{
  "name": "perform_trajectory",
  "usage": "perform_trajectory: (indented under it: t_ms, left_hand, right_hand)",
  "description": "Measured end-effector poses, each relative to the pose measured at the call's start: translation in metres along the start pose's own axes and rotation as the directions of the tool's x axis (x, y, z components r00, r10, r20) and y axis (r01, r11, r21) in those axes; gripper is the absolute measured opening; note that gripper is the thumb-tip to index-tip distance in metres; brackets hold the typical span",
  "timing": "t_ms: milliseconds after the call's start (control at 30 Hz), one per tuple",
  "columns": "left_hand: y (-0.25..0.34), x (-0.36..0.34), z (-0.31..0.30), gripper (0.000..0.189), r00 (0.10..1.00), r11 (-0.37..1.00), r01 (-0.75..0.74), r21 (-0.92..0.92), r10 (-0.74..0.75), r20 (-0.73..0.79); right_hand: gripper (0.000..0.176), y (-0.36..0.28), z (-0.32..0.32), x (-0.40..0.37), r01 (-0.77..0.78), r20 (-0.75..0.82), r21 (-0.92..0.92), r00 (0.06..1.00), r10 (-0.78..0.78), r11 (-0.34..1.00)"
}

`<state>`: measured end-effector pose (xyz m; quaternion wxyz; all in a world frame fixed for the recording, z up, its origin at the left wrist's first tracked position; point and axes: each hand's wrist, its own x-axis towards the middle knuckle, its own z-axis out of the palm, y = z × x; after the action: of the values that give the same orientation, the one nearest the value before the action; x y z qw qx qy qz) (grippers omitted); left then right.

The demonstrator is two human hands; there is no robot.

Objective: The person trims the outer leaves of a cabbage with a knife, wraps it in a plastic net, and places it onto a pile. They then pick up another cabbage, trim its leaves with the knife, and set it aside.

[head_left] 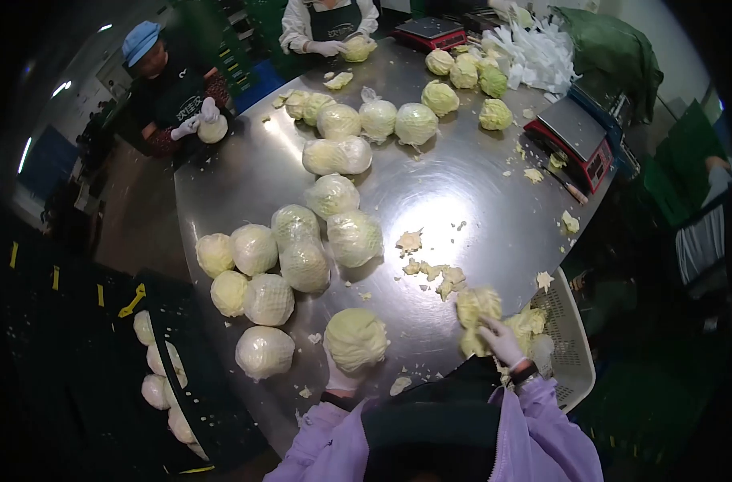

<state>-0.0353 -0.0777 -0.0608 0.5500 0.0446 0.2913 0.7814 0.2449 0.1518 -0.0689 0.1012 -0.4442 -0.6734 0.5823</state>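
Observation:
My gloved left hand (341, 376) is curled under a pale green cabbage (356, 337) at the table's near edge and grips it. To the right, my gloved right hand (502, 341) has its fingers closed on loose cabbage leaves (478, 305), just left of a white plastic basket (579, 373). More torn leaves (526, 323) lie in that basket. Net-wrapped cabbages (268, 300) stand in a group left of my left hand, with a single wrapped one (265, 352) closest to it. Leaf scraps (438, 275) are scattered on the metal beyond my right hand.
The round steel table (430, 185) carries more cabbages (338, 120), red scales (579, 136), a knife (573, 189) and a heap of white netting (530, 52). Two co-workers handle cabbages across the table; another person (707, 233) is at right. A dark crate (197, 377) with wrapped cabbages stands lower left.

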Motion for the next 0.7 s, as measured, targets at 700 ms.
perform_trajectory:
  t_ms: [700]
  left_hand:
    - [0.234, -0.046, -0.002, 0.057, 0.723, 0.414, -0.080, 0.907, 0.650, -0.233]
  right_hand:
    - [0.063, -0.099, 0.064, 0.105, -0.152, 0.148, 0.911, 0.988, 0.040, 0.383]
